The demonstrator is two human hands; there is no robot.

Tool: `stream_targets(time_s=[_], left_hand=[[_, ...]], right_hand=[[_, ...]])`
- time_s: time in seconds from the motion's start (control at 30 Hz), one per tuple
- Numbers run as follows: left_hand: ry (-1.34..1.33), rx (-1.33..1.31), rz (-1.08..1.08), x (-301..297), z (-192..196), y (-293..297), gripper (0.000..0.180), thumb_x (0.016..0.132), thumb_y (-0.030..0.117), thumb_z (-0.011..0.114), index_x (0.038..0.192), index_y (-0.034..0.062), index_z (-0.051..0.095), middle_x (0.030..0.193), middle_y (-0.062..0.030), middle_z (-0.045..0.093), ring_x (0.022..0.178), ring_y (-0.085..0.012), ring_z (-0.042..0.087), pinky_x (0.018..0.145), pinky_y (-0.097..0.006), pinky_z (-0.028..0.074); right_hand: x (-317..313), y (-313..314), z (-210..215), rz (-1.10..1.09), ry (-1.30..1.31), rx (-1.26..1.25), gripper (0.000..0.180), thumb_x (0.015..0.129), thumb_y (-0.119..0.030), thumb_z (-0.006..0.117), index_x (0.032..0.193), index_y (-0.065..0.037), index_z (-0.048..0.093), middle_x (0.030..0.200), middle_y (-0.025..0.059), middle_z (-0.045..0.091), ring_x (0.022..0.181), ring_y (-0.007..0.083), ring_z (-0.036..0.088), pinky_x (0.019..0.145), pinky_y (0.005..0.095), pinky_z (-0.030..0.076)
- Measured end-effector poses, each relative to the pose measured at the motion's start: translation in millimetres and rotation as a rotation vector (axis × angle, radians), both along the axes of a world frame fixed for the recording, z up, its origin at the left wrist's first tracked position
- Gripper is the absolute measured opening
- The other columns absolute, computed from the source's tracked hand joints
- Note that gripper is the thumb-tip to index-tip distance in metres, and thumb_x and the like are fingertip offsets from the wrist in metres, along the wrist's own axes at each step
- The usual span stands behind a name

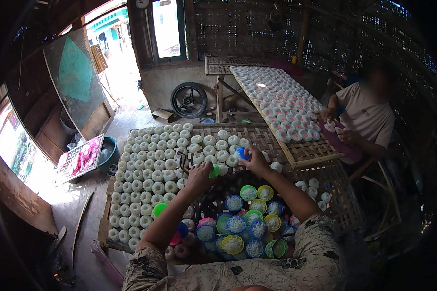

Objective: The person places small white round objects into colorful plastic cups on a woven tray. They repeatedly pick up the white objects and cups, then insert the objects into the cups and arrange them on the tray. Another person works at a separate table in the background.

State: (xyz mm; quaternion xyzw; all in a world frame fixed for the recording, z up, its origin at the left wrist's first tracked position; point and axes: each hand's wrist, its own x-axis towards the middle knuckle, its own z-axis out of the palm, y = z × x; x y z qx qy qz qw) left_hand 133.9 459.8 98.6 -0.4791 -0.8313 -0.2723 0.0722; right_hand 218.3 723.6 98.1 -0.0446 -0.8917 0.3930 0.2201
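Observation:
My left hand (200,178) is closed on a small green plastic mould cup (214,170) above the woven bamboo tray (257,133). To its right, my right hand (256,162) grips a blue mould cup (243,153). Rows of white ring-shaped rice cakes (153,165) cover the tray's left and middle. Close to my body sits a cluster of coloured mould cups filled with white rice (236,224). A bright green cup (159,209) lies beside my left forearm, with a pink cup (176,238) nearer to me. What each held cup contains is hidden.
Across at the right, a seated person (369,116) handles pieces by a long slanted bamboo rack (296,155) of white and pink rounds. Several loose white cakes (313,183) lie right of my arm. A wheel (189,100) leans on the back wall; a teal basin (109,149) stands left.

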Motion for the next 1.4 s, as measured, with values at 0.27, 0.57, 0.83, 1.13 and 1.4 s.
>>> stream_targets(time_s=[0.27,0.57,0.83,1.13,1.4], left_hand=[[-0.122,0.054,0.078,-19,28,6,0.045,0.071,0.026,0.077,0.102,0.0098,0.048,0.093,-0.0129,0.067,0.099,-0.0340,0.060,0.084,-0.044,0.044],[0.046,-0.072,0.021,-9,50,1,0.043,0.070,0.026,0.080,0.101,0.0132,0.053,0.095,-0.0090,0.064,0.101,-0.0316,0.057,0.091,-0.045,0.040],[-1.862,0.898,-0.252,29,66,-27,0.045,0.098,0.040,0.050,0.130,0.0078,0.048,0.133,-0.0131,0.049,0.117,-0.0314,0.056,0.099,-0.051,0.046],[-1.970,1.229,-0.082,53,68,-115,0.058,0.094,0.048,0.055,0.123,-0.0011,0.049,0.118,-0.0219,0.059,0.110,-0.0358,0.060,0.091,-0.048,0.053],[-0.755,0.895,0.584,70,47,-208,0.035,0.100,0.035,0.051,0.115,0.0042,0.054,0.103,-0.0111,0.062,0.088,-0.0182,0.062,0.078,-0.031,0.051]], right_hand=[[-12,54,24,-0.274,0.035,-0.148,0.041,0.074,-0.026,0.080,0.096,-0.003,0.054,0.089,0.0092,0.062,0.078,0.0181,0.063,0.071,0.0335,0.052],[29,-1,75,0.009,-0.076,-0.220,0.042,0.084,-0.025,0.074,0.111,-0.004,0.050,0.100,0.0101,0.061,0.085,0.0152,0.060,0.075,0.0312,0.051],[45,-80,113,0.295,-0.204,-0.762,0.032,0.092,-0.018,0.065,0.115,-0.003,0.049,0.105,0.0117,0.061,0.086,0.0147,0.063,0.072,0.0279,0.054],[76,-71,74,0.390,-0.530,0.495,0.056,0.077,-0.025,0.076,0.126,-0.009,0.055,0.119,0.0171,0.057,0.110,0.0336,0.057,0.093,0.0427,0.047],[77,-65,32,0.357,-0.709,0.598,0.060,0.070,-0.027,0.076,0.121,-0.005,0.052,0.113,0.0195,0.056,0.106,0.0351,0.058,0.091,0.0434,0.047]])
